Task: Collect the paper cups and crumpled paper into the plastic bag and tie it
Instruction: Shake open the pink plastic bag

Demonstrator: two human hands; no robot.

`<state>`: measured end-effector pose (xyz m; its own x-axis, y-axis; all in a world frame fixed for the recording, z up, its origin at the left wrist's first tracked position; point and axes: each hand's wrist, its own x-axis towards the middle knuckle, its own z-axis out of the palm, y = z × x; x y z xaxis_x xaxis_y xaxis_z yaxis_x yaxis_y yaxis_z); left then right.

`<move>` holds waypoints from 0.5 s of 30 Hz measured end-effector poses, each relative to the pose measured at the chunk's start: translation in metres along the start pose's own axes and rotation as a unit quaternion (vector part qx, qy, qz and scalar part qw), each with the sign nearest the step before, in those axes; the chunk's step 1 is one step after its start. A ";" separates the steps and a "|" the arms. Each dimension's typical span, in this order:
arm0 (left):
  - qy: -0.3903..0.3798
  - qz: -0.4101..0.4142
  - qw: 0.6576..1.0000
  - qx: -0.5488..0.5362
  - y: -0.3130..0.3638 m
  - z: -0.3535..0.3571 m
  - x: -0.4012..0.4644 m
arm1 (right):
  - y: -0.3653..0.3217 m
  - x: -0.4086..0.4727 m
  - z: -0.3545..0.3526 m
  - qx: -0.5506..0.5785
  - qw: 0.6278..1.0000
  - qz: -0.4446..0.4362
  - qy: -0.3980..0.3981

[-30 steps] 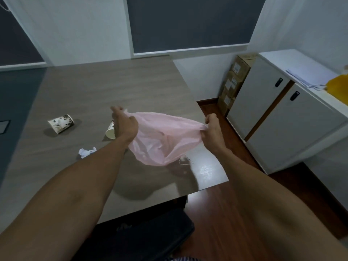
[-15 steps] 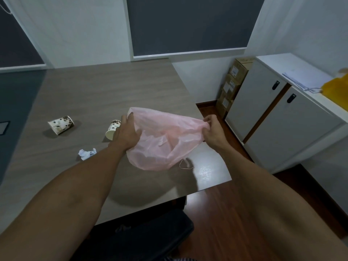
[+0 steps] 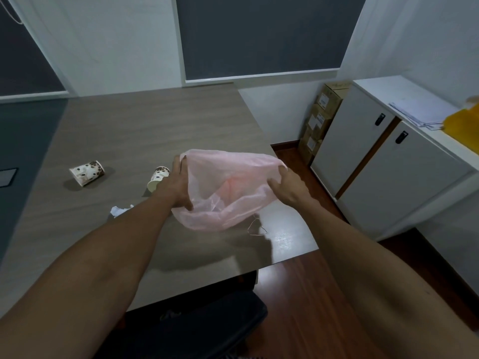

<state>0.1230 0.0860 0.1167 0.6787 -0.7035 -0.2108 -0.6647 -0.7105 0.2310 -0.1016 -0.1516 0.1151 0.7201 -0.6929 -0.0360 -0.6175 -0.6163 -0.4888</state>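
I'm gripping the pink bag (image 3: pixel 228 193) above the table (image 3: pixel 145 130) with my left hand (image 3: pixel 173 187) and right hand (image 3: pixel 290 189) — two spotted cups (image 3: pixel 86 172) (image 3: pixel 158 178) lying tipped, one paper wad (image 3: pixel 119 210) — no lettering readable.

Head-worn view, angled down, close over table (image 3: pixel 134 130)

Open tabletop (image 3: pixel 145 130) beyond the held pink bag (image 3: pixel 228 187). Left of the left hand (image 3: pixel 176 187): near cup (image 3: pixel 158 175) just beside it, crumpled paper (image 3: pixel 119 211) close by, far cup (image 3: pixel 86 172) well apart.
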 end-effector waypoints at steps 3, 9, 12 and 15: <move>-0.001 0.036 0.999 -0.028 0.002 0.006 0.001 | -0.006 -0.002 0.002 0.003 0.998 0.034 0.053; 0.285 0.081 0.954 -0.056 0.024 -0.031 0.014 | -0.029 0.023 -0.027 -0.053 0.995 -0.075 0.042; 0.431 0.111 0.894 -0.056 0.041 -0.050 0.020 | -0.050 0.036 -0.037 -0.028 0.947 -0.162 0.277; 0.141 0.076 0.987 0.011 0.028 -0.027 0.021 | -0.027 0.030 -0.013 -0.161 0.982 -0.097 0.029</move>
<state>0.1271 0.0516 0.1443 0.6284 -0.7718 0.0978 -0.7701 -0.5993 0.2185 -0.0677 -0.1608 0.1384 0.8213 -0.5642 0.0843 -0.5442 -0.8192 -0.1811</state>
